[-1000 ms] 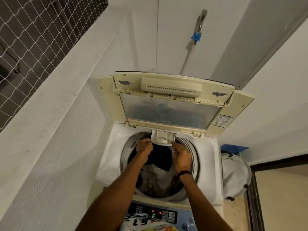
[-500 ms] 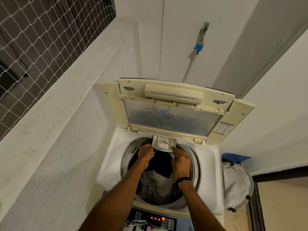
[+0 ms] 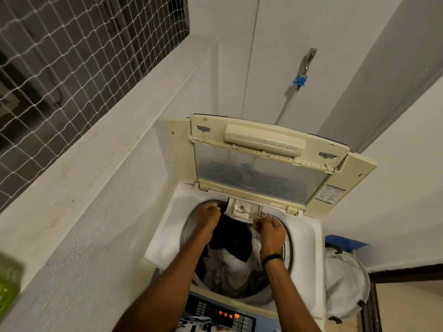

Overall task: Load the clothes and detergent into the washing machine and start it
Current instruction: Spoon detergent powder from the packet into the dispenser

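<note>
Black band on my wrist, my right hand (image 3: pixel 270 230) sits at the far rim of the drum, its fingers curled in and pinching the near right corner of the detergent drawer (image 3: pixel 243 210). My left hand (image 3: pixel 208 218) is on the other side, closed into a loose fist just left of that drawer, knuckles up; I cannot tell whether it grips anything. The drawer is pulled out over the drum opening, pale and open at the top, with a whitish smear inside it.

Below and between my forearms the clothes (image 3: pixel 231 255) lie in the drum: a dark navy piece on top toward the back, white fabric beneath it toward me. The washing machine (image 3: pixel 167 238) is a top-loader with a white deck, and its yellowed lid (image 3: pixel 261 164) stands folded upright behind the drawer. At the near edge the control panel (image 3: pixel 225 316) shows small orange lights.

To the right of the machine a white laundry basket (image 3: pixel 345 281) stands on the floor. On the wall behind, a tap (image 3: pixel 304 68) carries a blue fitting. Netting (image 3: pixel 72 56) covers the opening at upper left.
</note>
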Demonstrator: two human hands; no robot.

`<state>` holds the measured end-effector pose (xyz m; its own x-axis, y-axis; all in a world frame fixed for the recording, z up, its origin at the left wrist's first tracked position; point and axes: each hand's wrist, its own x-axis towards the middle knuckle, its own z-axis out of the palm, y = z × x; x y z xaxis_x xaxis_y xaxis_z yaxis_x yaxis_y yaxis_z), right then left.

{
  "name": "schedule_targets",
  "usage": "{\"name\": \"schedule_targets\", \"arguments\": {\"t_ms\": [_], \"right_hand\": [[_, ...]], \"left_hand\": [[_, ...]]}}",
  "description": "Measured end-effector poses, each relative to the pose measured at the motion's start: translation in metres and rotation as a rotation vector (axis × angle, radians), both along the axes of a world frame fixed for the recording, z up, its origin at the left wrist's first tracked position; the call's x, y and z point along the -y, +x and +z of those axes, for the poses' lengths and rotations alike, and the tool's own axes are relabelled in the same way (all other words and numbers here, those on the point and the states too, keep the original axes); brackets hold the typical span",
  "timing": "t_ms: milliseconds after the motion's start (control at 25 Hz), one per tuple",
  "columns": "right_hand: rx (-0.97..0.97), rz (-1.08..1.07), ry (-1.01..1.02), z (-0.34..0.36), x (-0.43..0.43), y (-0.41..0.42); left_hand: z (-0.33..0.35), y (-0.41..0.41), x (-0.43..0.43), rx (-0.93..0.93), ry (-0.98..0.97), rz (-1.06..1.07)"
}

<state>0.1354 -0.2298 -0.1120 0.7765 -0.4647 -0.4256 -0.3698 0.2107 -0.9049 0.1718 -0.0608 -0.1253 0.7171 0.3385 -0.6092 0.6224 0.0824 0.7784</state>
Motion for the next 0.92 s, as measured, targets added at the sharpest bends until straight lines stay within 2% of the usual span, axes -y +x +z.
{"name": "schedule_targets", "arguments": {"t_ms": [80,160,400,480,600,720,800,920], "right_hand": [[-0.004,-0.039,0.246,0.017,-0.009,0.001],[0.03,0.027,0.345,0.04,-0.024,0.0],[0.132,0.337,0.456,0.128,-0.103,-0.012],[0.146,0.463,0.464,0.159,-0.129,-0.02],[0.092,0.668,0.494,0.207,-0.183,-0.036],[0.165,0.908,0.495,0.246,-0.239,-0.06],[0.27,1.086,0.458,0.264,-0.274,-0.078],[0.36,1.318,0.311,0.272,-0.326,-0.104]], "left_hand": [[0.021,-0.007,-0.018,0.068,0.033,0.085],[0.05,-0.019,-0.042,0.151,0.041,0.156],[0.167,-0.102,-0.117,0.459,0.094,0.392],[0.206,-0.136,-0.138,0.565,0.168,0.432],[0.263,-0.198,-0.177,0.677,0.395,0.572],[0.298,-0.265,-0.214,0.635,0.696,0.78],[0.305,-0.307,-0.24,0.565,0.827,0.907],[0.296,-0.349,-0.277,0.374,0.929,0.902]]}}
